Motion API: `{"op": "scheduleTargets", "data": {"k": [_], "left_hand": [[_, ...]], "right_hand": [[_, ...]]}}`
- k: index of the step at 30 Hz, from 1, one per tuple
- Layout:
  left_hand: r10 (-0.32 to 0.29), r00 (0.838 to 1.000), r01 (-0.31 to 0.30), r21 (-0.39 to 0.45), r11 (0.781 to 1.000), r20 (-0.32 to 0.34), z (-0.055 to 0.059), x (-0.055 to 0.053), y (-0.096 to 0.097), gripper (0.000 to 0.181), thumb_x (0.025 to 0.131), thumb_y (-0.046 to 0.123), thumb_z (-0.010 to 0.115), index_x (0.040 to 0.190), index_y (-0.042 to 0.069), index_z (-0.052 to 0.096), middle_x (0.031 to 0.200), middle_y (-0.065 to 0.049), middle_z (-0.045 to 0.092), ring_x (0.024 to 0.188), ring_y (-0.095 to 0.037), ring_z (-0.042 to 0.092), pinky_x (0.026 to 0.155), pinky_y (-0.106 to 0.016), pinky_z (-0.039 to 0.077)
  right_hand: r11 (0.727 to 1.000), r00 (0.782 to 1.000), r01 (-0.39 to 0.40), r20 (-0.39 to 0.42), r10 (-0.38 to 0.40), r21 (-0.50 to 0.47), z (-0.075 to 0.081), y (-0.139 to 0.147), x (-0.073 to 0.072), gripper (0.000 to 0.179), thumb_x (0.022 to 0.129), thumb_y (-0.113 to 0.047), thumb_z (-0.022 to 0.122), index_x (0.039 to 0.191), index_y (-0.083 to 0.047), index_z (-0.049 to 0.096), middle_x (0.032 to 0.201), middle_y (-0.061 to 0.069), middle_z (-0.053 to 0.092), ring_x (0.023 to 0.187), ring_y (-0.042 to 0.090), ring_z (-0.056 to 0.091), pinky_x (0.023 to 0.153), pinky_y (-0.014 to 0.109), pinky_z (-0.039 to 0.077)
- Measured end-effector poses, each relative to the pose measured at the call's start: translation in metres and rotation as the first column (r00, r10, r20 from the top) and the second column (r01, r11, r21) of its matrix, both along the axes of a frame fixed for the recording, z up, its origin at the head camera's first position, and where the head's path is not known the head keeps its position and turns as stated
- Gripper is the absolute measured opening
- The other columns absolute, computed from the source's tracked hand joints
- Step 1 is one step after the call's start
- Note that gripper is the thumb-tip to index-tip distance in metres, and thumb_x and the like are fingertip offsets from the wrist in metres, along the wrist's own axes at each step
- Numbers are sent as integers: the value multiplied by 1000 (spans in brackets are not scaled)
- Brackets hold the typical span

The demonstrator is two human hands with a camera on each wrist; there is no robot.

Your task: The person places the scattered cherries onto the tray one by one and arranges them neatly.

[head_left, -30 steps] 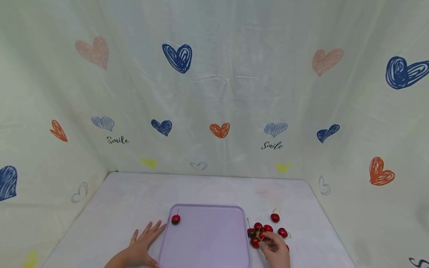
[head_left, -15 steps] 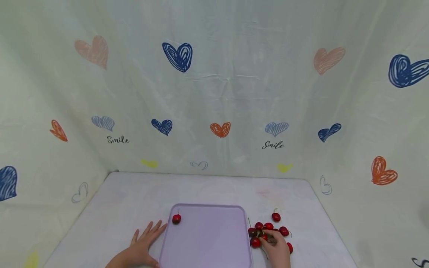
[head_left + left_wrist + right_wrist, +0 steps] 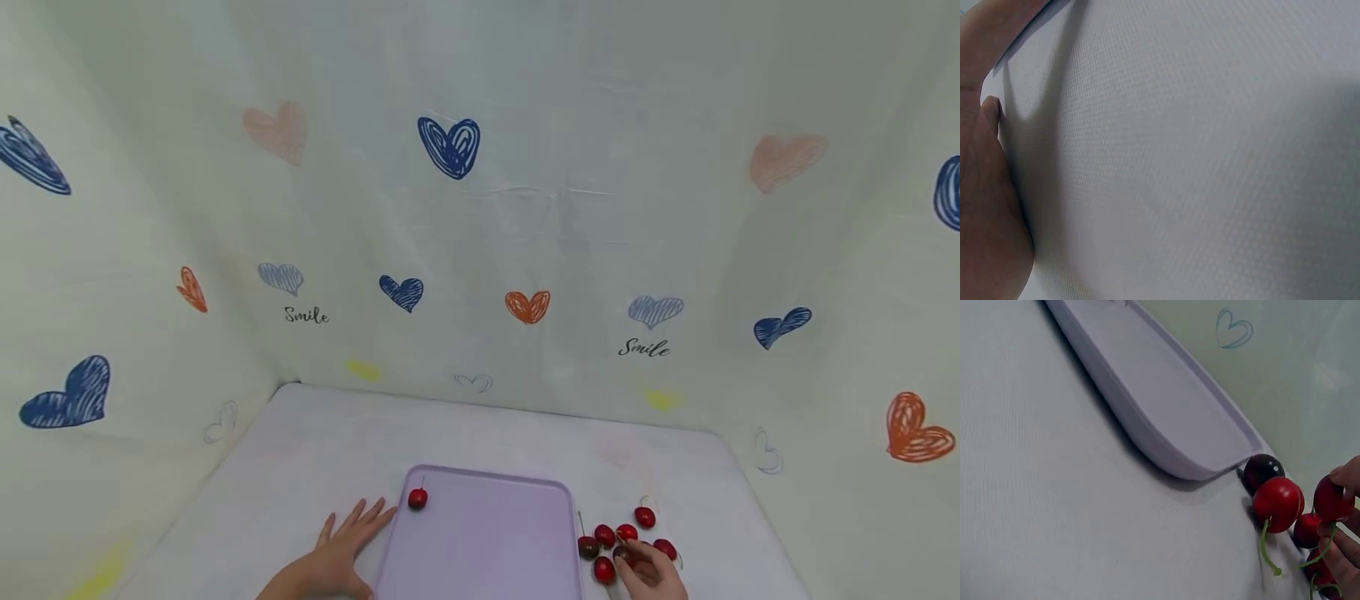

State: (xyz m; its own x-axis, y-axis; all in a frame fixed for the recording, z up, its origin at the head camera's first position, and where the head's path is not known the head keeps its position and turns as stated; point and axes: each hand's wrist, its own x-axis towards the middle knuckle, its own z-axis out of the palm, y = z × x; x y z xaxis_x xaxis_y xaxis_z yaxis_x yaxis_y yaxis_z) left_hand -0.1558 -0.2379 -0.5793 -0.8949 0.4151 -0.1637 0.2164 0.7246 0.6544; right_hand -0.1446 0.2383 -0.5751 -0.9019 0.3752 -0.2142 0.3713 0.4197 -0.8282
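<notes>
A lilac tray (image 3: 480, 546) lies on the white table, with one red cherry (image 3: 417, 498) in its far left corner. My left hand (image 3: 330, 567) rests beside the tray's left edge, fingers spread and fingertips at the rim. To the right of the tray is a loose group of cherries (image 3: 603, 570), red to nearly black, some with green stems. Among them, my right hand (image 3: 652, 573) pinches a cherry (image 3: 1333, 499) between thumb and fingers; its green stem hangs down in the right wrist view. The left wrist view shows mostly table surface and part of the left hand (image 3: 988, 206).
Two cherries lie a little apart from the group, one farther back (image 3: 645, 517) and one to the right (image 3: 665, 548). A pale curtain (image 3: 480, 208) printed with hearts surrounds the table (image 3: 465, 433) at the back and sides.
The head view has turned, so the scene appears shifted right and lower. My right hand has gone from reaching into the cherries to pinching one. The left hand keeps its place by the tray.
</notes>
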Motion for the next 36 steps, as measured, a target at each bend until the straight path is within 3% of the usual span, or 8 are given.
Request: {"op": "scheduleTargets", "data": {"k": [4, 7, 9, 14, 21, 28, 32, 36], "left_hand": [[0, 1000, 0, -28, 1000, -10, -2, -1, 0, 114, 58, 60, 85, 154, 30, 30, 158, -18, 24, 142, -51, 6, 100, -75, -11], [14, 1000, -13, -48, 999, 9, -1, -1, 0, 112, 58, 64, 83, 153, 36, 30, 158, -15, 25, 142, -50, 6, 100, -76, -10], [22, 999, -21, -41, 999, 27, 1, 0, 1, 111, 57, 61, 84, 152, 38, 31, 159, -14, 25, 143, -49, 5, 100, -75, -11], [-21, 1000, 20, -26, 999, -11, 9, 2, 4, 116, 56, 55, 87, 154, 26, 31, 159, -16, 23, 143, -50, 5, 100, -76, -9], [-8, 1000, 7, -51, 999, -26, 13, 3, 5, 119, 55, 53, 89, 154, 20, 31, 159, -15, 22, 144, -47, 5, 102, -75, -7], [-19, 998, 16, -60, 998, -52, 15, -2, 6, 118, 56, 51, 89, 153, 18, 32, 159, -16, 23, 144, -47, 6, 102, -74, -6], [-26, 998, 24, -31, 999, -49, 17, 0, 5, 118, 55, 49, 90, 153, 16, 33, 158, -18, 23, 143, -50, 6, 100, -76, -8], [-14, 999, 13, -10, 1000, -37, 12, 3, 4, 118, 54, 49, 90, 152, 18, 33, 157, -20, 24, 142, -52, 6, 99, -77, -9]], "right_hand": [[1000, 978, 16, -209, -10, 26, 6, -12, 0, 39, 83, -4, 75, 117, 8, 63, 109, 20, 58, 87, 24, 67, 72, 31, 58], [1000, 952, 22, -304, -21, 2, 14, -29, -2, 32, 81, 3, 72, 113, 9, 67, 105, 19, 58, 81, 12, 65, 67, 19, 55], [999, 958, 5, -286, -19, -50, 19, -38, 0, 34, 82, 4, 70, 115, 9, 66, 106, 19, 56, 81, 6, 62, 68, 16, 54], [979, 967, -41, -254, -12, -201, 32, -59, -1, 33, 84, 10, 65, 116, 11, 65, 108, 17, 52, 83, 5, 62, 73, 17, 54], [893, 967, -149, -253, 42, -425, 39, -99, -8, 33, 85, 3, 71, 116, 7, 60, 114, 19, 65, 93, 10, 66, 79, 28, 56], [867, 945, -245, -307, 113, -435, 34, -129, -20, 34, 86, -8, 74, 117, 0, 65, 114, 14, 67, 96, 15, 65, 78, 23, 55], [798, 897, -362, -412, 159, -481, 26, -142, -23, 35, 85, -1, 72, 117, 8, 64, 113, 18, 63, 94, 14, 67, 80, 25, 55], [695, 802, -525, -559, 211, -491, 20, -152, -23, 34, 83, 9, 68, 115, 20, 59, 110, 22, 58, 92, 16, 68, 80, 29, 57]]}}
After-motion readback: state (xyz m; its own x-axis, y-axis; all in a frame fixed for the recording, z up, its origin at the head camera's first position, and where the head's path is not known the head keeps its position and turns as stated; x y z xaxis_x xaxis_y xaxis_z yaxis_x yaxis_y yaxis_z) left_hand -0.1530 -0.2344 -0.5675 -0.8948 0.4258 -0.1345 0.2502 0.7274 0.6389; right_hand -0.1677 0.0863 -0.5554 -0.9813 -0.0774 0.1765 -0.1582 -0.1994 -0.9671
